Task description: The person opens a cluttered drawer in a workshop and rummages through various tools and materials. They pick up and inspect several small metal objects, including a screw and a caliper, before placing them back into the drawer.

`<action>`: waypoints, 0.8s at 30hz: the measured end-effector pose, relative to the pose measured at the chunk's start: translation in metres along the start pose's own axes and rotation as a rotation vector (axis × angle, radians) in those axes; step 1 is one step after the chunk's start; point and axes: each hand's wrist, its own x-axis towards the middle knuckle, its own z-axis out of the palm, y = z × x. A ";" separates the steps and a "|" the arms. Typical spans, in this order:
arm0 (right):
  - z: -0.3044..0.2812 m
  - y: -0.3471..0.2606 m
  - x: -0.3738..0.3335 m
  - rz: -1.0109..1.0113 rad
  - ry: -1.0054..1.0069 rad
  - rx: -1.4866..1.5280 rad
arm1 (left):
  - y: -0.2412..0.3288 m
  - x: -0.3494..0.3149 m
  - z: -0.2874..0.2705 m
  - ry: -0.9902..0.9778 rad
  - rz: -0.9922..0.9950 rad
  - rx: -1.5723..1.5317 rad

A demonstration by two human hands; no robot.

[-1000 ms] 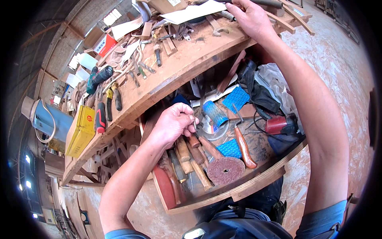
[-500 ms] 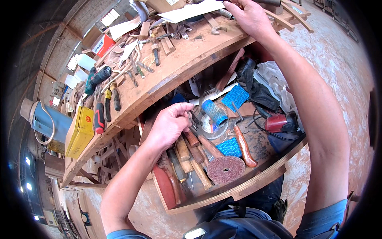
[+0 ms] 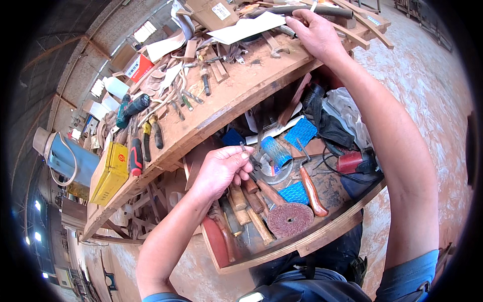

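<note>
My left hand (image 3: 224, 168) hangs over a pulled-out wooden drawer (image 3: 302, 246), thumb and fingers pinched on a thin dark metal piece (image 3: 243, 146); its kind cannot be told. Below it lie wooden tool handles (image 3: 260, 229) and a round reddish abrasive disc (image 3: 290, 220). A blue mesh-patterned roll (image 3: 276, 152) stands on a pale cutting disc (image 3: 269, 173) just right of the hand. My right hand (image 3: 319, 35) rests on the workbench (image 3: 236, 95) beside a white paper sheet (image 3: 246, 26), fingers curled. A thin white stick (image 3: 314, 6) pokes up at its fingertips; the grip is partly hidden.
The drawer also holds a tool with a glossy wooden handle (image 3: 313, 194), a red power tool (image 3: 350, 162) and a plastic bag (image 3: 347, 108). Along the bench lie a cordless drill (image 3: 132, 109), pliers (image 3: 151, 133), a yellow box (image 3: 109, 173) and an open-ended wrench (image 3: 278, 50).
The view has shifted, so the scene sits slightly lower and further right. My left hand keeps its pinch above the drawer, its fingers turned a little. My right hand stays on the bench.
</note>
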 end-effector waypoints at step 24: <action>-0.009 -0.011 0.000 -0.019 0.016 0.087 | -0.005 0.005 -0.012 0.016 0.023 -0.101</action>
